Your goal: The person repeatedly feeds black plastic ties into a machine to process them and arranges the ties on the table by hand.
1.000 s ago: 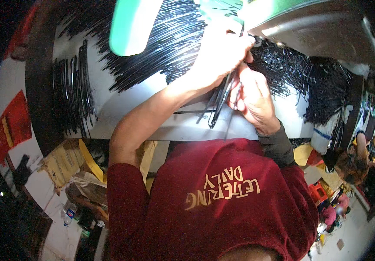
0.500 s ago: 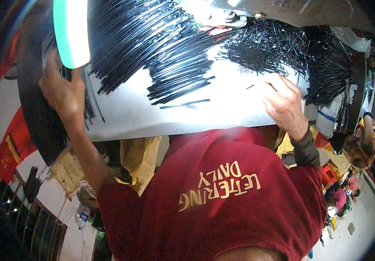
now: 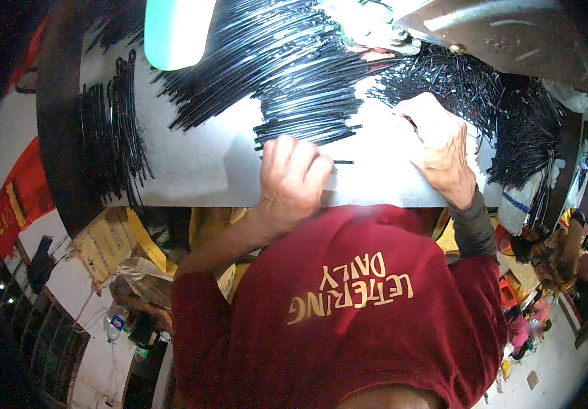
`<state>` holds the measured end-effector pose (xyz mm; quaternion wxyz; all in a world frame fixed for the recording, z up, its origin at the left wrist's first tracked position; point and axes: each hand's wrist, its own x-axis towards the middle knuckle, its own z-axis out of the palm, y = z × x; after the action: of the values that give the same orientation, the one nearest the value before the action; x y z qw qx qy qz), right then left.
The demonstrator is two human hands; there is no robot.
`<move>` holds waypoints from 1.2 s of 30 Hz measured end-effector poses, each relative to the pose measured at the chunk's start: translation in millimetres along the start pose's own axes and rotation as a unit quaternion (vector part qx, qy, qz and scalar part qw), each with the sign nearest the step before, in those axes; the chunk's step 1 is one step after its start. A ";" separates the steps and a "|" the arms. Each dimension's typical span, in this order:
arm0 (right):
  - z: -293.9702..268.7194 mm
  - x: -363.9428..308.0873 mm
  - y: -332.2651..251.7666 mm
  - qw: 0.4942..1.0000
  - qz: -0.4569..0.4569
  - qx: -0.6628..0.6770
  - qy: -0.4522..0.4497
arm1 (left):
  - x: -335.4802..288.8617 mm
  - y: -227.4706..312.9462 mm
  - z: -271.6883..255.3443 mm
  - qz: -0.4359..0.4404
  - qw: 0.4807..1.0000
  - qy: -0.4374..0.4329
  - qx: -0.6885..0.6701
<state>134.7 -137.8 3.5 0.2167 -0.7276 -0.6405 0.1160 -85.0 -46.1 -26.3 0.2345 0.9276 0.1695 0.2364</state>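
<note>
My left hand point(image 3: 290, 178) is closed, its fingers curled down over the near end of the table. A single thin black rod point(image 3: 344, 162) pokes out to the right from under those fingers; their tips are hidden. Just beyond lies a large, roughly parallel heap of thin black rods point(image 3: 307, 116). My right hand point(image 3: 442, 150) is also closed, thumb and fingers pinched together over the pale tabletop point(image 3: 205, 180). What it pinches, if anything, is too small to make out. A tangled pile of short black pieces point(image 3: 444, 85) sits just past it.
A metal machine point(image 3: 505, 34) with a bolted head point(image 3: 382, 34) stands at the far side. A white-green lamp point(image 3: 178, 34) overhangs the rods. Another rod bundle point(image 3: 113, 129) lies on the left, with more black pieces point(image 3: 529, 129) at the right. Another person point(image 3: 560, 238) is off right.
My left hand has come from the table's left end to the single rod in front, uncovering the left bundle. My right hand stays near the same spot, turned slightly. The view has shifted.
</note>
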 end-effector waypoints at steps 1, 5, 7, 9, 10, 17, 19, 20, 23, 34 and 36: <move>0.9 4.0 -2.0 0.999 -0.008 0.019 0.030 | 4.4 0.8 -0.2 0.004 1.000 0.016 -0.009; 8.7 12.1 -3.5 0.993 0.038 0.070 0.087 | 32.7 -1.6 -10.8 0.003 0.997 0.030 -0.070; 5.7 13.7 -10.4 0.988 0.072 0.101 0.086 | 43.2 -1.3 -21.9 -0.003 0.994 0.000 -0.107; 10.6 11.0 -12.1 0.978 0.120 0.148 0.090 | 33.3 -2.9 -28.8 -0.013 0.994 -0.025 -0.105; 12.1 10.3 -10.9 0.978 0.118 0.150 0.089 | 28.2 -3.4 -30.7 -0.022 0.993 -0.051 -0.105; 17.2 12.9 -17.0 0.975 0.119 0.167 0.090 | -2.7 -8.7 -13.6 -0.002 0.998 -0.051 -0.029; 18.4 13.3 -17.2 0.972 0.118 0.178 0.094 | -6.1 -8.6 -12.0 0.003 0.999 -0.043 -0.014; 18.2 12.3 -16.1 0.967 0.127 0.202 0.090 | -7.5 -8.6 -10.1 0.003 0.999 -0.042 -0.013; 21.5 8.1 -14.9 0.951 0.160 0.250 0.091 | -4.5 -9.7 -7.6 0.004 1.000 0.009 -0.024; 31.2 33.2 -32.1 0.928 0.132 0.296 0.186 | 90.6 -48.9 6.8 0.055 0.991 0.063 -0.104; 30.5 34.7 -26.4 0.928 0.137 0.287 0.194 | 97.7 -45.6 11.8 0.033 0.987 0.080 -0.138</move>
<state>103.1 -96.4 -7.2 0.5181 -0.7232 -0.4197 0.1798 -7.0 29.2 -23.9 0.3382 0.8694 0.1225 0.3386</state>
